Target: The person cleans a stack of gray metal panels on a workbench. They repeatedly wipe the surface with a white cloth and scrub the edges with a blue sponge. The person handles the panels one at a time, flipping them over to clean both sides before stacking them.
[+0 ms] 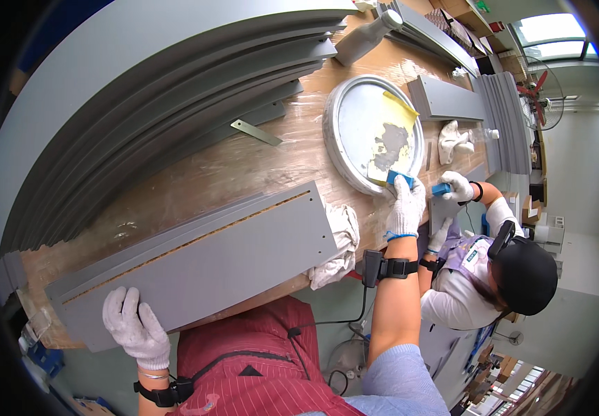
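Note:
My left hand (133, 327), in a white knitted glove, lies with its fingers spread on the near edge of a long grey board (202, 258). The board has a narrow brown groove along its length and small holes at its right end. My gloved right hand (406, 208) is closed on a small blue scraper (400, 178). That scraper touches the near edge of a yellow sheet (400, 114), on which grey paste (391, 147) is smeared. The sheet lies on a round white bucket lid (353, 114).
More grey boards (174, 90) are stacked at the far left, with a metal ruler (256, 132) beside them. A crumpled white cloth (337, 246) sits by the board's right end. A grey bottle (368, 38) stands behind the lid. At right a co-worker (472, 270) holds another blue scraper (442, 189).

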Demonstrator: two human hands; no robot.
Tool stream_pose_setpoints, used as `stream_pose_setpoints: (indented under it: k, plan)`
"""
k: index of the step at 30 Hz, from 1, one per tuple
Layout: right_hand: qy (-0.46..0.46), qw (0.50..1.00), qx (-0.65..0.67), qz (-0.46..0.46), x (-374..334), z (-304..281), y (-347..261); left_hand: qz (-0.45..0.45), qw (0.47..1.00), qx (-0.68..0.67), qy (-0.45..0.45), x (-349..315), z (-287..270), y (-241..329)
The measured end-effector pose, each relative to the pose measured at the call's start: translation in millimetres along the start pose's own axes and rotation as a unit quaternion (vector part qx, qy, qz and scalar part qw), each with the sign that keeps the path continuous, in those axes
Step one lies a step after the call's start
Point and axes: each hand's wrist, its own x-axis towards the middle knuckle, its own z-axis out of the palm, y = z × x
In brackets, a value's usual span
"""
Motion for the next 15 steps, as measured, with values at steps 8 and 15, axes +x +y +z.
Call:
stream_pose_setpoints:
  k: [8,15]
  plan:
    - [0.075,0.916,-0.291,-0.267,17.5,1.7,-2.2,0.01,1.0,0.013,0.02,-0.9,5.2,-0.1]
    - [-0.018,0.76,-0.525,-0.383,2.3,34.5,-4.2,0.005,1.0,0.014,0.021,3.9,1.0,2.2]
